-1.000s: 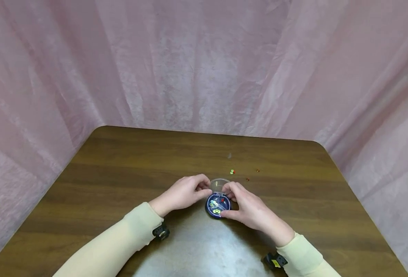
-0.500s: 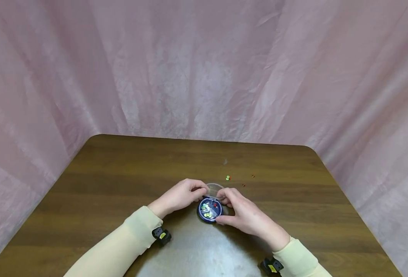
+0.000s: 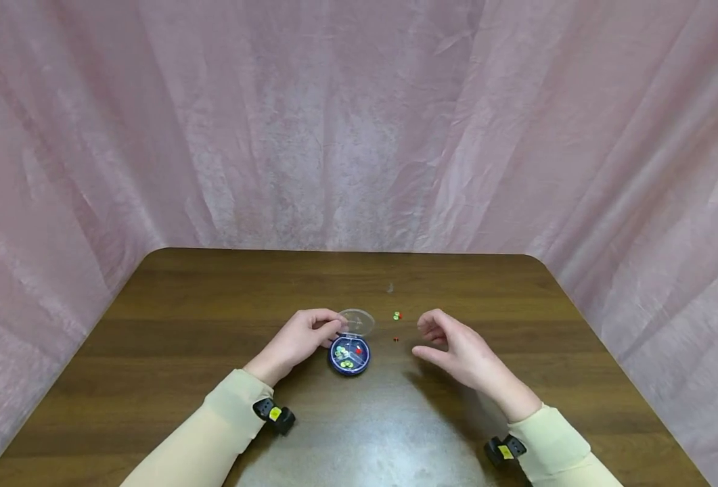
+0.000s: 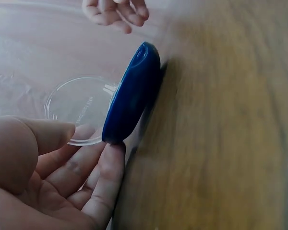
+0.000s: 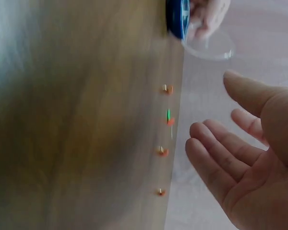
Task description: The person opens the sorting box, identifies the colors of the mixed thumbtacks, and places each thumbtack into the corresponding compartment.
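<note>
A small round blue case point(image 3: 349, 365) with a clear hinged lid point(image 3: 356, 318) lies on the table, lid swung back. Its divided inside holds several small white, yellow-green and red pieces. My left hand point(image 3: 298, 340) is at the case's left; in the left wrist view the thumb and fingers pinch the lid's edge, one fingertip against the blue base point(image 4: 132, 93). To the right of the case, my right hand point(image 3: 465, 352) hovers above the table. Its fingers are loosely bent and hold nothing, as the right wrist view also shows.
Loose green and red pieces point(image 3: 398, 316) lie right of the lid, with a small reddish piece point(image 3: 396, 339) nearer. Several orange-red pieces show along the wooden tabletop point(image 5: 86, 120) in the right wrist view. A pink curtain point(image 3: 346, 135) hangs behind the table.
My right hand has let go of the case and moved right, now covering the spot of some loose pieces. The left hand stays at the lid. The view has shifted a little.
</note>
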The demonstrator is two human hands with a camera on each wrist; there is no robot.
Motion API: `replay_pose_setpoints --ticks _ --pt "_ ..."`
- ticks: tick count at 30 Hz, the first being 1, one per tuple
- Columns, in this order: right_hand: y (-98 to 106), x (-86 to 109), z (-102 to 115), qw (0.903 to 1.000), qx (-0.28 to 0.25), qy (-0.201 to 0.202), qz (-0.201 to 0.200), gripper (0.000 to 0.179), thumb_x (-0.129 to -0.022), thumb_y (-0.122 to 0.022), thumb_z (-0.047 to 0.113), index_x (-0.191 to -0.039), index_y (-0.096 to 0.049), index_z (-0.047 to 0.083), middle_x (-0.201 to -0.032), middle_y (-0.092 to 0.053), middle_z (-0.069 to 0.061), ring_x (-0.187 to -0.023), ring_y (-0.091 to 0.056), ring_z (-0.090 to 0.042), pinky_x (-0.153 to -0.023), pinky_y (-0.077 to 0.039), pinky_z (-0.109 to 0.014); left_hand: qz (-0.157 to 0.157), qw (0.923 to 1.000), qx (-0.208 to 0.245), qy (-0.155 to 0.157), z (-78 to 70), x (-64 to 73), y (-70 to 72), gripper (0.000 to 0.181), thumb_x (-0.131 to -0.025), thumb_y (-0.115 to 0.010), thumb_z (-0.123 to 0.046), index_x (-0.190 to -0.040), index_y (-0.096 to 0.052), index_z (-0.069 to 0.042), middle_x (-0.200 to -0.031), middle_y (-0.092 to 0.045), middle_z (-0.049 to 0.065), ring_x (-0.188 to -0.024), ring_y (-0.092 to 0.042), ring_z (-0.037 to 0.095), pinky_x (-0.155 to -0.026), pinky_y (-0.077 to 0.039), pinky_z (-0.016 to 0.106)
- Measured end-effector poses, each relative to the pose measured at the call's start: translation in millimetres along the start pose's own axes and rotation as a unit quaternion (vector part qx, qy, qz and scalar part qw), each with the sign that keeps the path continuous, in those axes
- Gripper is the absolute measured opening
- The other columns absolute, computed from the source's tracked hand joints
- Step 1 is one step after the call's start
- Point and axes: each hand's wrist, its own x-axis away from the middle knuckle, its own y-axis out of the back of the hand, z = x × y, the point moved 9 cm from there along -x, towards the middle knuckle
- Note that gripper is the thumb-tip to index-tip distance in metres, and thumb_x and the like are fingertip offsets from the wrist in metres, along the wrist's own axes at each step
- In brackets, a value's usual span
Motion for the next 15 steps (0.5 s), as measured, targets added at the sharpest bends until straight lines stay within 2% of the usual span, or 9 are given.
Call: replay_pose_setpoints --ticks 3,6,10,15 --pt "3 -6.2 -7 0.9991 0.042 -0.009 0.001 0.029 -0.098 -0.087 0.014 -0.121 -0.070 0.009 -0.111 -0.075 -0.004 -0.098 -0.072 -0.018 -0.089 -0.061 -0.042 -0.021 0.9998 -0.003 0.006 4.0 -1.7 8.0 0.020 -0.112 -0.066 -0.017 -0.123 -0.080 -0.007 -0.120 -0.079 0.006 -0.101 -0.073 0.019 -0.088 -0.062 0.036" --pt "-3 -12.7 -9 0.9969 0.076 -0.016 0.013 0.022 -0.098 -0.086 0.016 -0.116 -0.074 0.011 -0.104 -0.073 0.004 -0.090 -0.067 -0.009 -0.082 -0.057 -0.037 -0.037 0.9993 -0.004 0.008 6.9 -2.7 13.8 0.020 -0.112 -0.067 -0.018 -0.123 -0.080 -0.008 -0.121 -0.079 0.005 -0.102 -0.072 0.019 -0.089 -0.061 0.037" --pt "-14 -21.6 -6 0.9948 0.097 -0.022 0.024 0.014 -0.097 -0.086 0.017 -0.107 -0.077 0.013 -0.095 -0.071 0.010 -0.084 -0.063 -0.007 -0.079 -0.055 -0.036 -0.049 0.9986 0.011 0.013 10.2 -2.6 18.2 0.021 -0.112 -0.067 -0.017 -0.125 -0.079 -0.005 -0.120 -0.078 0.008 -0.104 -0.072 0.020 -0.089 -0.061 0.036" --pt "-24 -32.8 4 0.9944 0.102 -0.016 0.025 0.012 -0.095 -0.087 0.013 -0.102 -0.077 0.013 -0.092 -0.070 0.010 -0.083 -0.065 -0.009 -0.079 -0.056 -0.037 -0.054 0.9980 0.031 0.009 15.4 -3.2 22.9 0.023 -0.112 -0.068 -0.018 -0.127 -0.078 -0.004 -0.119 -0.078 0.008 -0.104 -0.072 0.021 -0.090 -0.062 0.035"
